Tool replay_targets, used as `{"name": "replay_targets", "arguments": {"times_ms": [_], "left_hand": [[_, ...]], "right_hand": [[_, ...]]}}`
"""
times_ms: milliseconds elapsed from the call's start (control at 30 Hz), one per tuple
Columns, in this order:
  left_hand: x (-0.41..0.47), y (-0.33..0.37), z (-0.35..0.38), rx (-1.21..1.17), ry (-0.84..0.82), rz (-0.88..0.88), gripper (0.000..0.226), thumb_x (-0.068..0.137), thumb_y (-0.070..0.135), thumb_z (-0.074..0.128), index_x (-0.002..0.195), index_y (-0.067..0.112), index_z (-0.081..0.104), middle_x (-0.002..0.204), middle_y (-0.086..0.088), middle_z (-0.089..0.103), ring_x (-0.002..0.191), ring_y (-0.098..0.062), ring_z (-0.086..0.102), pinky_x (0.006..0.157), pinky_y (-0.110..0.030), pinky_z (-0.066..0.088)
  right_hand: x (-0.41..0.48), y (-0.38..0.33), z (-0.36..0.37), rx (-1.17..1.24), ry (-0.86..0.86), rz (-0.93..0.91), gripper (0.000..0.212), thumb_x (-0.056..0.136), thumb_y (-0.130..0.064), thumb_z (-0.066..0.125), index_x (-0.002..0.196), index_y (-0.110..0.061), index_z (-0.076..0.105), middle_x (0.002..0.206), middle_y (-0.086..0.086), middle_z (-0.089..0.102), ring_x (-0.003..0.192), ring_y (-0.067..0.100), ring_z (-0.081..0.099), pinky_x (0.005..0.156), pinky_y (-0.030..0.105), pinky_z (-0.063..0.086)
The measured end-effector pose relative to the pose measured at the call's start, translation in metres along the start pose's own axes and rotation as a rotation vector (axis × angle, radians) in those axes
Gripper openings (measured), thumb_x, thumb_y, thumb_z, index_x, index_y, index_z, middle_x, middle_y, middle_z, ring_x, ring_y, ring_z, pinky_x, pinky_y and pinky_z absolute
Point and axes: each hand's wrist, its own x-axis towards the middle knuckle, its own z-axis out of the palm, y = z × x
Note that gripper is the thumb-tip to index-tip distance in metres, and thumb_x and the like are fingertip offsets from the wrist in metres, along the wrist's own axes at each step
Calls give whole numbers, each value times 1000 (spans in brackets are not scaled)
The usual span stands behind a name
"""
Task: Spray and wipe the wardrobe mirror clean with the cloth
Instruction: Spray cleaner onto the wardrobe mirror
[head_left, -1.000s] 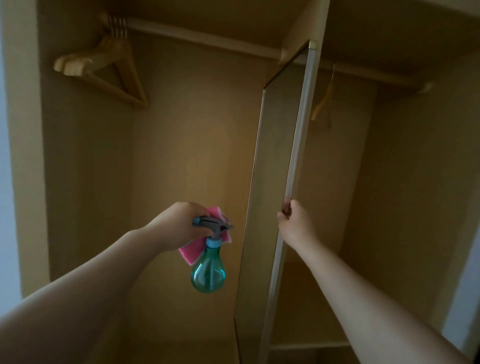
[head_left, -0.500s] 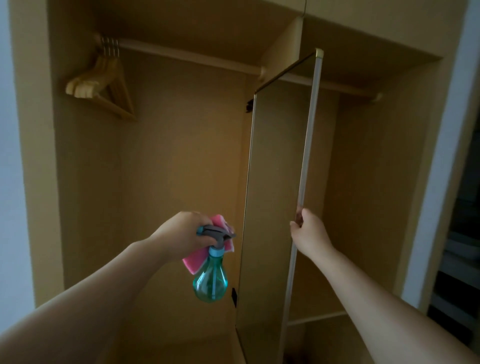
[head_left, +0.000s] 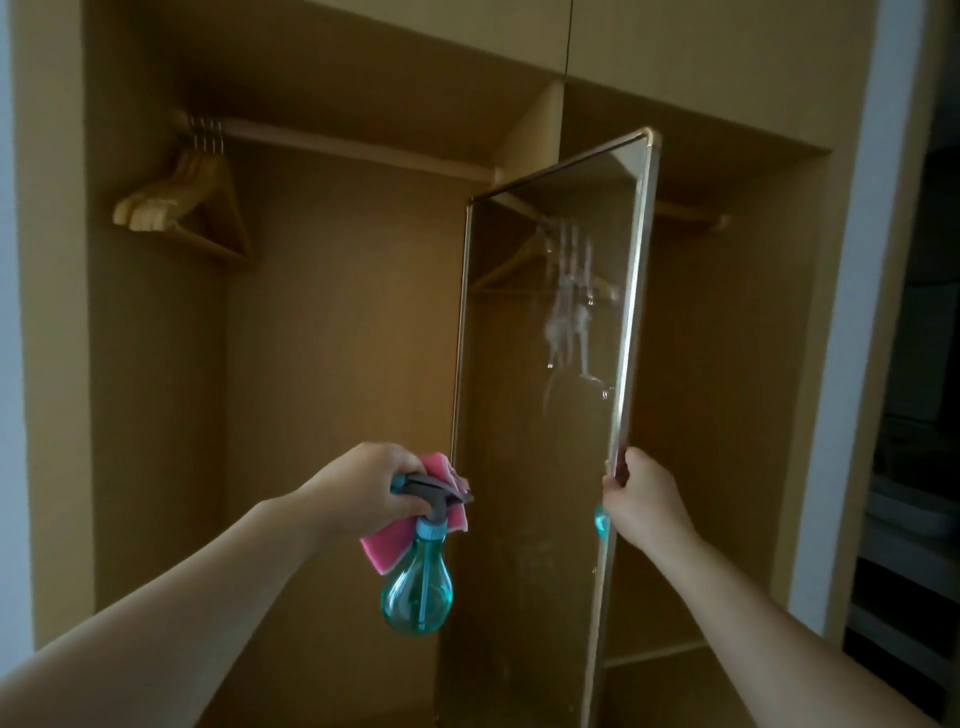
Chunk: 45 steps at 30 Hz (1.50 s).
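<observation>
Wardrobe mirror (head_left: 540, 415) is standing just right of the frame's centre, hinged on the divider inside the open wardrobe (head_left: 322, 338). It's been swinging out toward the camera. A second ago it was nearly edge-on and you could barely see any glass; now the face is angling into view. That's showing up a patch of whitish streaks (head_left: 569, 301) running down the upper right part of the pane.

The right hand (head_left: 641, 506) is doing the swinging. Its fingers are curling round the mirror's outer edge and pinching the frame, a bit below the middle of the picture.

The left hand (head_left: 363, 486) is hovering just left of the mirror, hardly moving. Its fingers are wrapping the head of a teal spray bottle (head_left: 418, 587), which is hanging down from the grip. The pink cloth (head_left: 387, 548) is bunched in the same fist behind it. The nozzle is pointing roughly at the glass but isn't touching it.

Wooden hangers (head_left: 182, 202) are hanging on the rail (head_left: 337, 145) at the upper left.

My read: with the glass finally facing out, spraying is becoming possible. Nothing looks wiped yet, so the actual cleaning seems to be just starting. Those streaks are looking like the obvious first target.
</observation>
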Motion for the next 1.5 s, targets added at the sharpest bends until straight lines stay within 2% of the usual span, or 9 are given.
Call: {"name": "replay_targets", "arguments": {"times_ms": [167, 500, 633, 833, 1000, 1133, 1267, 1433, 1500], "left_hand": [[16, 12, 2, -5, 7, -30, 11, 83, 32, 71, 92, 34, 64, 90, 16, 61, 85, -9, 60, 81, -27, 56], [36, 33, 11, 41, 39, -88, 15, 82, 34, 72, 94, 32, 64, 92, 11, 64, 87, -11, 63, 82, -30, 58], [43, 43, 14, 99, 60, -94, 14, 82, 37, 72, 91, 33, 62, 87, 15, 62, 83, -7, 61, 79, -25, 57], [49, 58, 19, 109, 41, -107, 12, 83, 35, 70, 93, 28, 66, 85, 17, 60, 78, -2, 58, 63, -11, 47], [51, 67, 21, 68, 23, -95, 9, 85, 33, 69, 88, 35, 61, 85, 20, 60, 81, -1, 59, 68, -12, 52], [51, 69, 21, 53, 27, -100, 9, 84, 33, 69, 90, 33, 62, 88, 18, 61, 83, -2, 60, 69, -14, 53], [46, 67, 24, 14, 53, -88, 11, 83, 32, 71, 88, 35, 62, 86, 18, 62, 80, -1, 60, 66, -12, 52], [39, 65, 32, -19, 111, -64, 14, 78, 35, 75, 82, 38, 62, 85, 16, 65, 79, -2, 62, 69, -15, 54], [35, 64, 35, -28, 110, -48, 19, 78, 34, 75, 78, 44, 59, 85, 17, 65, 79, -1, 62, 67, -13, 53]], "right_hand": [[29, 23, -7, 53, 4, 25, 40, 97, -13, 53, 136, -10, 47, 137, 9, 53, 126, 27, 52, 82, 24, 46], [99, 78, -6, 123, -45, -83, 38, 101, -17, 45, 138, -10, 48, 131, 11, 57, 111, 28, 59, 89, 35, 50], [129, 84, 1, 109, -81, -58, 46, 101, -13, 43, 146, -8, 38, 146, 15, 44, 131, 33, 45, 102, 38, 41], [159, 87, 16, 142, -109, -42, 36, 99, -10, 42, 134, -6, 49, 130, 19, 55, 119, 34, 53, 92, 35, 42], [174, 84, 26, 203, -141, 20, 35, 98, -8, 42, 131, -3, 50, 124, 21, 58, 113, 35, 55, 86, 34, 43], [157, 81, 23, 192, -4, 10, 37, 98, -13, 47, 134, -2, 46, 127, 21, 56, 111, 34, 57, 85, 37, 48], [102, 63, 26, 356, 145, -237, 30, 98, -6, 43, 124, -9, 57, 123, 10, 58, 104, 20, 56, 82, 24, 40], [26, 22, 25, 582, -206, -518, 26, 94, -7, 56, 94, -32, 62, 79, -7, 65, 73, 6, 62, 67, 22, 49], [2, 5, 19, 638, -423, -583, 28, 91, -7, 60, 99, -34, 62, 87, -6, 68, 82, 8, 65, 72, 22, 53]]}}
